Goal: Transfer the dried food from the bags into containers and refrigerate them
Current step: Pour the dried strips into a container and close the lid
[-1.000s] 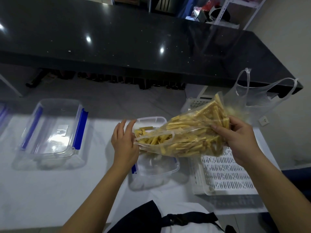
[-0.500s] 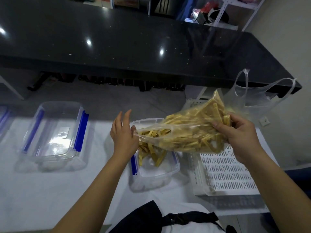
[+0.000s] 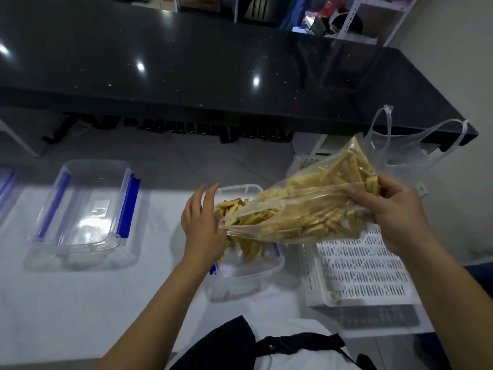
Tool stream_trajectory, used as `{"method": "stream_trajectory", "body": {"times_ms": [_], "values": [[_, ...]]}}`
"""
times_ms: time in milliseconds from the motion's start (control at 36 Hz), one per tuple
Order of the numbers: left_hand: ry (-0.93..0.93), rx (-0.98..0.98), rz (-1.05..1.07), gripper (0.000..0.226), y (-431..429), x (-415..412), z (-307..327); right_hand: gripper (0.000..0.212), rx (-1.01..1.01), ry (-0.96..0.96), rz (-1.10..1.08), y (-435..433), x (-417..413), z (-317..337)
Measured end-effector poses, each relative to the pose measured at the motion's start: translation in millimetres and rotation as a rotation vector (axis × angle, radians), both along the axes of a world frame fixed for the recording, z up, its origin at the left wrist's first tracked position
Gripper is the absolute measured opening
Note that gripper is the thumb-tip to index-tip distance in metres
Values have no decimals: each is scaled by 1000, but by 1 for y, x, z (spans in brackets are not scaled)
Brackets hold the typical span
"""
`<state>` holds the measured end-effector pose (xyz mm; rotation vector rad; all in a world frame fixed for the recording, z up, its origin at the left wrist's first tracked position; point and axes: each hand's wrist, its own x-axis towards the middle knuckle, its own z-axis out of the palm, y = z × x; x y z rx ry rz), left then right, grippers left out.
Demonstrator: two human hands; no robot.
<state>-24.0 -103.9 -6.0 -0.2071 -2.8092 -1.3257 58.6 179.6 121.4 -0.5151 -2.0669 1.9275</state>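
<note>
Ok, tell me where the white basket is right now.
Head view, right side of the table: the basket sits just right of the container, its far end behind the bag.

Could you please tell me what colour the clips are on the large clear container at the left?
The clips are blue, seen best in the head view.
</note>
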Motion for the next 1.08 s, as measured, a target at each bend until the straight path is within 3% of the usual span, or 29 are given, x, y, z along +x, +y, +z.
{"method": "stream_trajectory", "body": {"times_ms": [528,1083], "values": [[37,43,4,71,-13,17,10,26,57,-24,89,4,8,1],[54,112,-73,74,-11,23,8,28,43,0,12,0,9,13]]}}
